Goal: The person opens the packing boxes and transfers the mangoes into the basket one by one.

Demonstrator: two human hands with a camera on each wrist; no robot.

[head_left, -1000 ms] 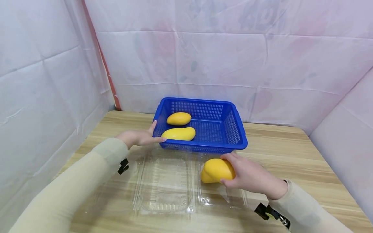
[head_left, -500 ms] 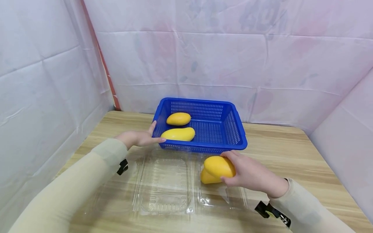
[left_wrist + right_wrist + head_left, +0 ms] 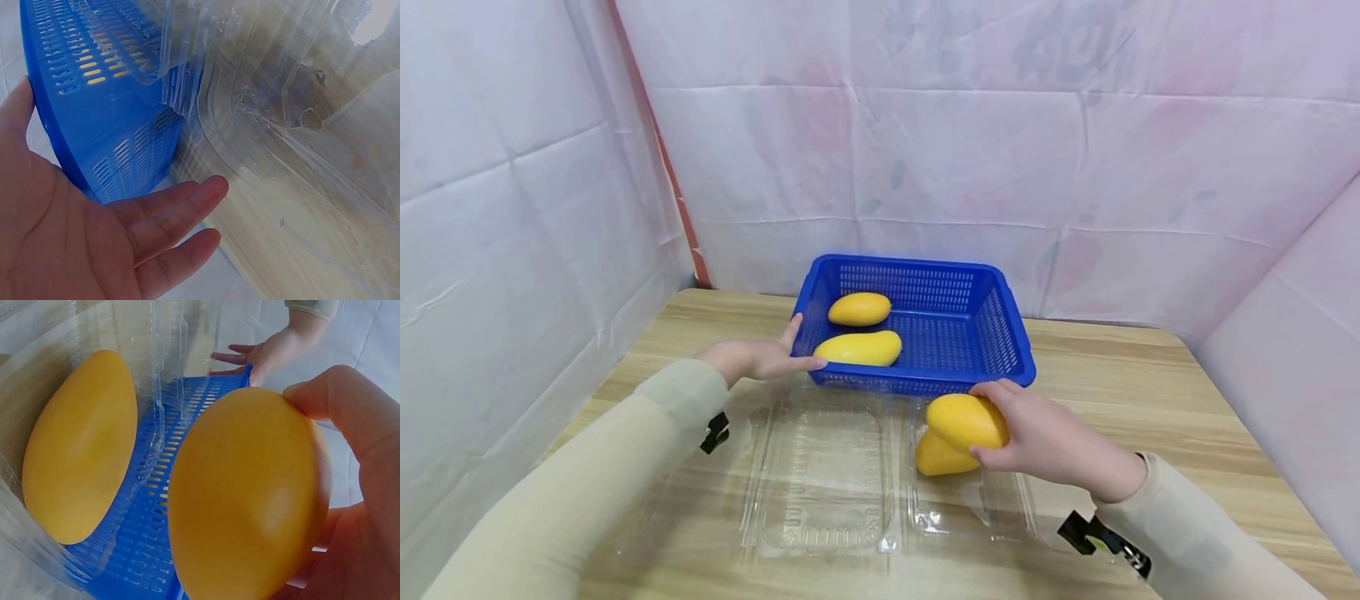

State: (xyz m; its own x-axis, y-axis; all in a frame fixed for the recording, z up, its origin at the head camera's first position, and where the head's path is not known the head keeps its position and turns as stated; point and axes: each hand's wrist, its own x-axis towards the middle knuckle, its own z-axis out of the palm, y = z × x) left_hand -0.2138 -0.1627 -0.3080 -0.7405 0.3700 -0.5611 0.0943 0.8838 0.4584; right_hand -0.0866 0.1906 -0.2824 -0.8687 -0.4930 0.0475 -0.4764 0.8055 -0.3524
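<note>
My right hand (image 3: 1037, 437) grips a yellow mango (image 3: 967, 421) between thumb and fingers, seen large as a smooth mango (image 3: 250, 494) in the right wrist view. Below it, another mango (image 3: 942, 458) lies in the right-hand clear plastic box (image 3: 973, 515). My left hand (image 3: 756, 358) touches the near left corner of the blue basket (image 3: 925, 377), its fingers stretched out with nothing held, as the left palm (image 3: 62, 237) shows. Inside the basket's left side lie two mangoes, a far one (image 3: 860, 309) and a paler near one (image 3: 859, 348).
A second clear plastic box (image 3: 827, 475) sits in front of the basket, left of the first, with thin clear flaps spread beside them. All stand on a wooden tabletop (image 3: 1120, 367). White cloth walls (image 3: 955, 167) enclose the back and sides.
My right hand has risen slightly with its mango, so more of the mango below shows. My left hand keeps its place at the basket corner.
</note>
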